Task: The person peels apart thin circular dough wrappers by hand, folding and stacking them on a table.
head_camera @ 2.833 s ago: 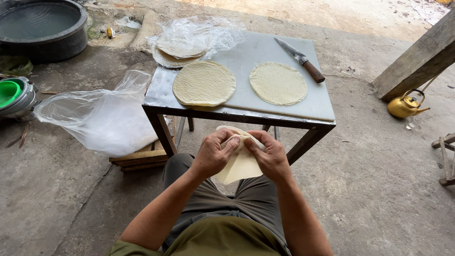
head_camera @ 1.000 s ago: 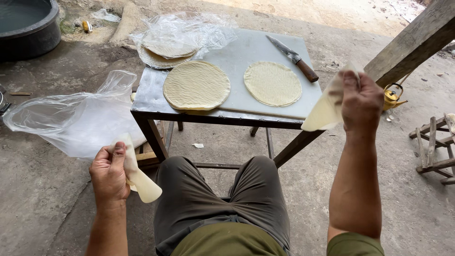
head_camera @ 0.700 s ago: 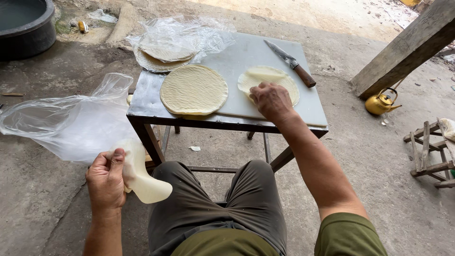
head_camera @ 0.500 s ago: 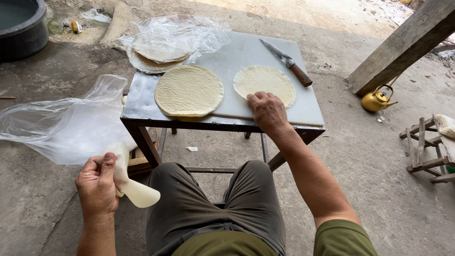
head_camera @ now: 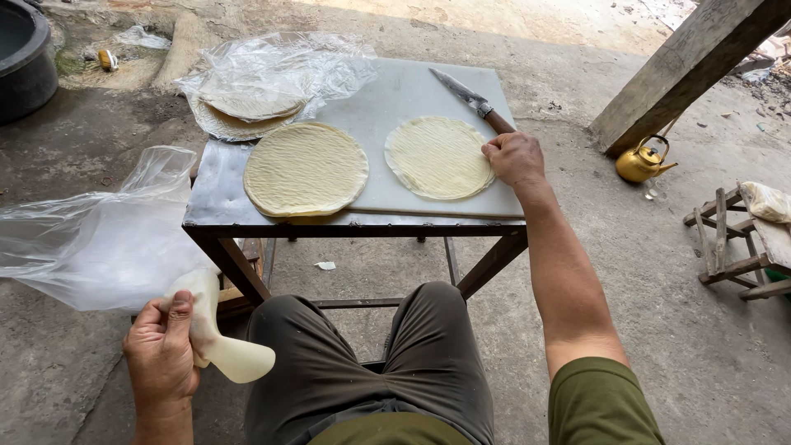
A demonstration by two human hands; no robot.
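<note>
My left hand point(head_camera: 161, 356) hangs low beside my left knee, closed on a floppy piece of pale dough sheet point(head_camera: 221, 344). My right hand point(head_camera: 512, 156) rests on the right edge of a round flat dough sheet point(head_camera: 438, 156) lying on the white cutting board point(head_camera: 395, 91), fingers curled against the sheet's rim. A larger round stack of ridged sheets point(head_camera: 306, 168) lies to its left, overlapping the board's edge. A knife point(head_camera: 471, 100) with a brown handle lies just beyond my right hand.
More sheets point(head_camera: 247, 107) sit on clear plastic at the table's far left corner. A big clear plastic bag point(head_camera: 91, 239) is left of the metal table point(head_camera: 222, 222). A brass kettle point(head_camera: 641, 163), a wooden beam point(head_camera: 684, 66), a small wooden stool point(head_camera: 733, 239) and a dark basin point(head_camera: 25, 58) stand around.
I pulled the dough piece apart into two; my right hand laid its part flat on the board and slid to its right edge. My left hand stayed low with its piece.
</note>
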